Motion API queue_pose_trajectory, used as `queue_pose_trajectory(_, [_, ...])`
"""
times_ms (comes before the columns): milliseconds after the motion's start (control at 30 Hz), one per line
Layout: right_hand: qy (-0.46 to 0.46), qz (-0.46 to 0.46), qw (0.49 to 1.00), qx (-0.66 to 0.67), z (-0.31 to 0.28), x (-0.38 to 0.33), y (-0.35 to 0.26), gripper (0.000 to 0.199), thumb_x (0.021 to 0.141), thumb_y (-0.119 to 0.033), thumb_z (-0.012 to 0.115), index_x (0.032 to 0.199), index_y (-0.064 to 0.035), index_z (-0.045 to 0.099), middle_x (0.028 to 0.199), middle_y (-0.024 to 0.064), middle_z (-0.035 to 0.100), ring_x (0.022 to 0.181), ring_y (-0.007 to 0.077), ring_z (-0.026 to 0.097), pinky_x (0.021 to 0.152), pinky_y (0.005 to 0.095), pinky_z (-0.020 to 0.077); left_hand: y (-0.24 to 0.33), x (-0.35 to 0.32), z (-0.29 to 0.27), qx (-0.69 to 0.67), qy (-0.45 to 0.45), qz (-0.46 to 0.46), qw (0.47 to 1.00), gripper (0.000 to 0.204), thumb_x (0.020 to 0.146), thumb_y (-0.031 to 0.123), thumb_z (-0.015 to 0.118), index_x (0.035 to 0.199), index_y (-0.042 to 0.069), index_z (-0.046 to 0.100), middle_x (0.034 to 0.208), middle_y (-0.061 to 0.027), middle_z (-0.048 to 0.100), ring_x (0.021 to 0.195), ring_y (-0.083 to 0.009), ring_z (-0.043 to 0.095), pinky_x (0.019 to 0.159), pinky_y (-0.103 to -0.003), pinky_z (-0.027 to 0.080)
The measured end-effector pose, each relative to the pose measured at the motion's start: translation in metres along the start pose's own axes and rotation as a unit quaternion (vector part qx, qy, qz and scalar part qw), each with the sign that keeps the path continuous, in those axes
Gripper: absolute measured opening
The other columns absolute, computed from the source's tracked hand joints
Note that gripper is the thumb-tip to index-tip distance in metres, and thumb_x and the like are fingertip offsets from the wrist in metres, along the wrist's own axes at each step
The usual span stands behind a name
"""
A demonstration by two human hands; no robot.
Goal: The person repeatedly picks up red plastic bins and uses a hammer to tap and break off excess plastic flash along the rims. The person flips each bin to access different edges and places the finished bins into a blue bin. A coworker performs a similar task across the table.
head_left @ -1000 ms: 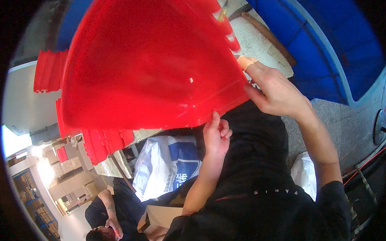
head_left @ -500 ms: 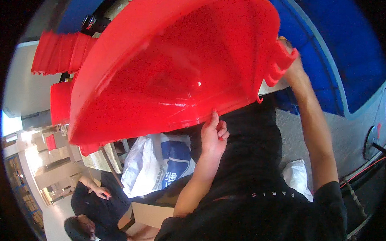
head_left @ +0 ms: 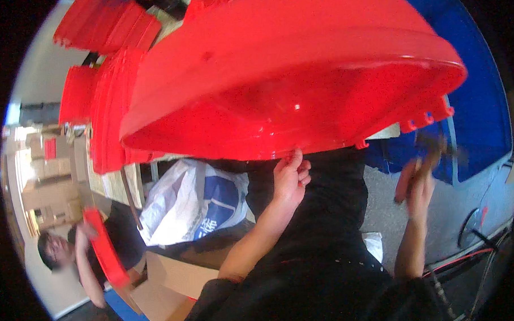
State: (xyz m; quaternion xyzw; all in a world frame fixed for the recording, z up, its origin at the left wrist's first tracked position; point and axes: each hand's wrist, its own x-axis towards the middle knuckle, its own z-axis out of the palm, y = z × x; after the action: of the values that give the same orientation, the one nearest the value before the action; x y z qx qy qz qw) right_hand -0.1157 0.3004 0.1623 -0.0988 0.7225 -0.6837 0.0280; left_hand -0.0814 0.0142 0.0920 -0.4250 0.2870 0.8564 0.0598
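Note:
A large, glossy red plastic shell (head_left: 300,111), hollow and dish-like, fills the upper middle of the head view, with its open side toward me. My left hand (head_left: 292,179) grips its near lower rim between thumb and curled fingers. Small red hooks (head_left: 428,119) line the shell's right edge. Below and right of those hooks, apart from the shell, is my right hand (head_left: 417,186). Its fingers are closed round a small tool (head_left: 434,152) with a brownish handle; motion blur hides the tool's kind.
Stacked red plastic parts (head_left: 111,109) stand left of the shell. A large blue bin (head_left: 478,96) is at the right. Below the shell lies a white and blue sack (head_left: 176,211), beside an open cardboard box (head_left: 176,276). A co-worker (head_left: 64,246) at lower left holds a red strip (head_left: 105,248).
My right hand has drawn back toward me from the shell's hooked edge. The shell has tipped and shifted right, still in my left hand. The co-worker has raised a red strip.

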Motion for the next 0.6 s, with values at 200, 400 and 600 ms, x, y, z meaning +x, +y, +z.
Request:
queue_pose_trajectory(200, [-0.176, 0.038, 0.948, -0.261, 0.077, -0.041, 0.016, 0.046, 0.091, -0.005, 0.062, 0.132, 0.0012, 0.043, 0.105, 0.0311, 0.064, 0.090, 0.0506, 0.064, 0.073, 0.0529, 0.0543, -0.001, 0.001, 0.002, 0.002, -0.003, 0.012, 1.000, 0.012, 0.097, 0.023, 0.066, 0.102, 0.014, 0.060, 0.075, -0.0040, 0.059, 0.054, -0.0073, 0.040, 0.047, -0.023, 0.028])
queue_pose_trajectory(400, [-0.245, 0.066, 0.878, -0.406, 0.114, 0.009, 0.021, 0.040, 0.092, -0.006, 0.060, 0.129, -0.0006, 0.043, 0.094, 0.0311, 0.065, 0.080, 0.0518, 0.063, 0.064, 0.0558, 0.0528, -0.005, -0.002, 0.004, -0.007, -0.009, 0.028, 1.000, 0.012, 0.097, 0.022, 0.065, 0.104, 0.014, 0.061, 0.074, -0.0039, 0.059, 0.052, -0.0067, 0.041, 0.045, -0.022, 0.027])
queue_pose_trajectory(600, [-0.163, -0.080, 0.905, -0.384, 0.112, 0.011, -0.004, 0.034, 0.093, -0.013, 0.061, 0.118, 0.0025, 0.045, 0.088, 0.0261, 0.063, 0.067, 0.0447, 0.065, 0.053, 0.0514, 0.0532, -0.004, -0.005, 0.009, -0.004, 0.011, 0.042, 0.999, 0.012, 0.097, 0.022, 0.066, 0.103, 0.014, 0.061, 0.073, -0.0036, 0.058, 0.053, -0.0071, 0.044, 0.045, -0.023, 0.028])
